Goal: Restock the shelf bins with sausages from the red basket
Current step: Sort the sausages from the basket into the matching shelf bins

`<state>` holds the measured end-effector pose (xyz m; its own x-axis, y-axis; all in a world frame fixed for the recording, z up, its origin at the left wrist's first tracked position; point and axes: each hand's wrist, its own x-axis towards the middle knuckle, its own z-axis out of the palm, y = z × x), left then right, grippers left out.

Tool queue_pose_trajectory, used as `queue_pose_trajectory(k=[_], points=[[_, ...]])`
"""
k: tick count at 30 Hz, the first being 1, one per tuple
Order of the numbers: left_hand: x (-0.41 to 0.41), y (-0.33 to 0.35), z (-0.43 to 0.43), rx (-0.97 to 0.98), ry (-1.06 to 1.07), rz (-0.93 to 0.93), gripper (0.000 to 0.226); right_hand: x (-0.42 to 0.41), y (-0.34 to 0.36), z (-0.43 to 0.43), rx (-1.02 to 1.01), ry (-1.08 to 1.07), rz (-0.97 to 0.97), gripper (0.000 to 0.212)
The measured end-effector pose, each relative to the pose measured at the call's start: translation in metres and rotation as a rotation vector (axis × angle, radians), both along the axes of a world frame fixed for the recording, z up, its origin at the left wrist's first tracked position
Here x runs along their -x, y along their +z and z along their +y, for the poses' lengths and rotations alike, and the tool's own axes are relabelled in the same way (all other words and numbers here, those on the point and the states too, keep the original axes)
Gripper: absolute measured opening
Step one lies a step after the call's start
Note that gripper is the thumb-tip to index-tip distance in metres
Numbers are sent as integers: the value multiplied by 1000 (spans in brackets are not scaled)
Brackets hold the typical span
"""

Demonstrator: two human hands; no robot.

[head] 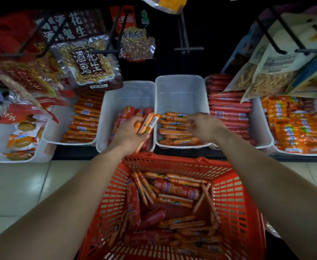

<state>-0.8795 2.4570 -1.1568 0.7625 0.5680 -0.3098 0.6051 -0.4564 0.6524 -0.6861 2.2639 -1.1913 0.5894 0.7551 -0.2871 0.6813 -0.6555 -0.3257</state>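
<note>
Red basket [234, 203] nearest, near rim cut off, loose sausages [174, 198] inside. Left hand [128, 133] grips sausage bundle [149, 123] at bin edge. Right hand [205, 127] over white bin [180, 91], blurred, grip unclear; far half free. Hanging bags [277, 72] cover right bins' backs.

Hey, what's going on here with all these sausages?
A person is restocking shelf bins. The left hand grips a bundle of thin orange sausages above the bins. The right hand reaches into a partly filled bin where the same kind lies stacked. Blur hides whether it holds one. The red basket below holds many more, thin and thick mixed.
</note>
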Motion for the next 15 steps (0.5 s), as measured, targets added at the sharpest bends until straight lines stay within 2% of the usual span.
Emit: queue_pose_trajectory(k=[7, 11, 13, 15], points=[[-96, -9, -38, -96, -368, 87, 53, -18, 6, -78, -209, -296, -14, 17], [-135, -32, -65, -256, -571, 198, 49, -6, -7, -100, -194, -300, 36, 8], [-140, -44, -71, -248, -599, 243, 41, 1, -15, -105, -186, -286, 53, 10], [-140, -51, -71, -128, -583, 204, 38, 6, -22, -109, -186, -282, 65, 14]])
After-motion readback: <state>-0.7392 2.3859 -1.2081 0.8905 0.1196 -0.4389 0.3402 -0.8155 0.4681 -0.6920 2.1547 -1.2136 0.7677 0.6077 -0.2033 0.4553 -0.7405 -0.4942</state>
